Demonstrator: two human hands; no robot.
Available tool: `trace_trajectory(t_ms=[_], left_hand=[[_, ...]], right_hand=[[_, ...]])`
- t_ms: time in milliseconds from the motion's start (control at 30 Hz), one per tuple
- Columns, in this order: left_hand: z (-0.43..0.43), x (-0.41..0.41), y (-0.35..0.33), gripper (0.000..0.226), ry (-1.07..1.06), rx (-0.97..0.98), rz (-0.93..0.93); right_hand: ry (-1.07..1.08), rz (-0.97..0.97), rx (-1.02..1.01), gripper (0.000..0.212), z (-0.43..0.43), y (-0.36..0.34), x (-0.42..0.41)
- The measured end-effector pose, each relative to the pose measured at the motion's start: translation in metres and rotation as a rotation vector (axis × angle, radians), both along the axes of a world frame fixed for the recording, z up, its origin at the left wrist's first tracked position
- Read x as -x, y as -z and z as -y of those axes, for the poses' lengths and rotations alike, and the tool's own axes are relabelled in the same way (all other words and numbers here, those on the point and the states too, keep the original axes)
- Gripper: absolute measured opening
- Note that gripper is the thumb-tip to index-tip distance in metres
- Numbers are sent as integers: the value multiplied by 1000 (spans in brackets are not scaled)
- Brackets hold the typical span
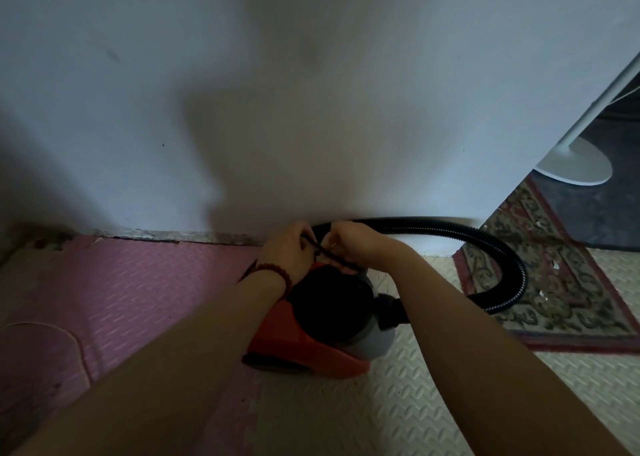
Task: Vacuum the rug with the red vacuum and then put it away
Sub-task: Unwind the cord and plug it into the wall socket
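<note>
The left hand (289, 251) and right hand (354, 245) both pinch a thin black cord (320, 249) over the red vacuum (294, 346)'s far end, beside the white wall (311, 109).

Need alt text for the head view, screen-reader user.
The left hand and right hand pinch a thin black cord above a red vacuum sitting on foam floor mats by a white wall. Its black hose loops right across a patterned rug.

Two hands (289, 251) (350, 244), one vacuum (304, 341), one rug (568, 275)
</note>
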State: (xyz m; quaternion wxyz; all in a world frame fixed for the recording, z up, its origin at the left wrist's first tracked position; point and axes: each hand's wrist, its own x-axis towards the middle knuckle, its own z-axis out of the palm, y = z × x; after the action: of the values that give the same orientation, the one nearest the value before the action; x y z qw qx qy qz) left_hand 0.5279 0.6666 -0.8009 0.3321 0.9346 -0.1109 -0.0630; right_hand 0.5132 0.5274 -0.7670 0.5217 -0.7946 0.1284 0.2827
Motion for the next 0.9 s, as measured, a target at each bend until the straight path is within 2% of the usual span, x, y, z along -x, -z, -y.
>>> trace_trajectory(t_ms=[100,233,300,367,433,533,600,667,733,800,900], left_hand=[[8,16,-6,22,50,-16,23],[12,22,3,24,258,-116,80],[6,13,8,25,306,-151,68],[2,3,12,28,302,-150,68],[1,1,13,28,326,-190,72],[7,4,14,26,337,-246,98],[11,6,17,25,329,-264,121],[12,5,21,24,315,-292,137],[11,2,22,23,284,-309,124],[10,0,23,25,246,-313,111],[9,0,26,31,195,-342,124]], right_hand=[[-43,-156,62,30,10,-5,-4],[-206,-186,163,27,17,6,-15],[-186,-211,115,29,18,18,-20],[-159,-228,65,29,15,26,-26],[-151,-216,111,29,11,30,-30],[-162,-101,293,31,11,28,-35],[-67,60,410,25,19,37,-42],[-28,117,527,24,28,46,-40],[-77,46,625,24,32,53,-34],[-134,-65,609,31,34,58,-30],[-139,-97,575,22,35,64,-28]])
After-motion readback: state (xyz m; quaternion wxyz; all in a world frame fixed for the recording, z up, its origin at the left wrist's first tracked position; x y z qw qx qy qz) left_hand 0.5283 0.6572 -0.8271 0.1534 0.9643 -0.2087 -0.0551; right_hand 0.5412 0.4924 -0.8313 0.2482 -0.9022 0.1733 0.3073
